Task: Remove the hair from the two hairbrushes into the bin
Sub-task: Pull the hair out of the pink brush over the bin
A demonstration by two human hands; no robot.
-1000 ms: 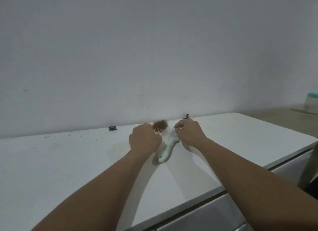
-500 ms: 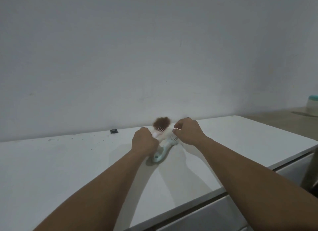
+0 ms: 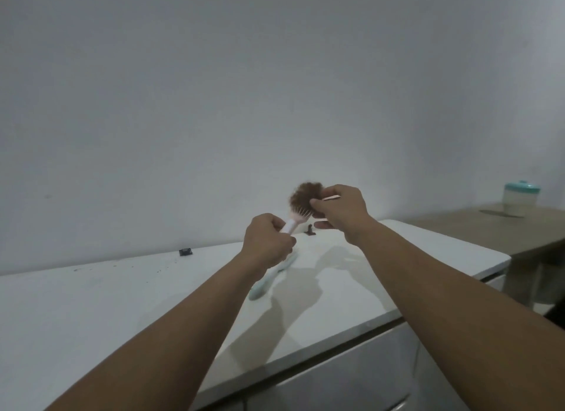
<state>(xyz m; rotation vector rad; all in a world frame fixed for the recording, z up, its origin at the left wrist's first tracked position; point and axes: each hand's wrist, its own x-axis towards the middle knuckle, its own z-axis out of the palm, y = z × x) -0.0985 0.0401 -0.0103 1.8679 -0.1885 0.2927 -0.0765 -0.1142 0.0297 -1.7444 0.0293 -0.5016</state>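
Holding the pink hairbrush [image 3: 294,224] up off the bench [image 3: 91,312] right now, so both hands are in the air in front of the plain grey wall [image 3: 214,89]. The left hand [image 3: 269,242] has its grip closed tight around the pink handle, fist style, with the brush head pointing up and a bit to the right. You can see a few pale bristles poking out just under the hair.

The right hand [image 3: 339,211] is at the brush head, fingers pinched in on the brown clump of hair [image 3: 304,195]. That clump is fluffy and rounded, and sits on top of the bristles, so it's touching both the brush and the fingertips. Can't really tell how much of it is loose from the bristles, the shot's too soft there.

The second brush, the mint green hairbrush [image 3: 269,277], is lying flat on the white bench right under the left wrist, handle toward the camera. Most of its head is hidden behind the hand, so no clue how much hair is on it.

Other bits: a small black object [image 3: 185,252] by the wall on the left, a small dark thing [image 3: 310,229] behind the hands at the back edge of the bench, and a jar with a teal lid [image 3: 520,198] on a brown table [image 3: 495,230] off to the right, well apart from everything.
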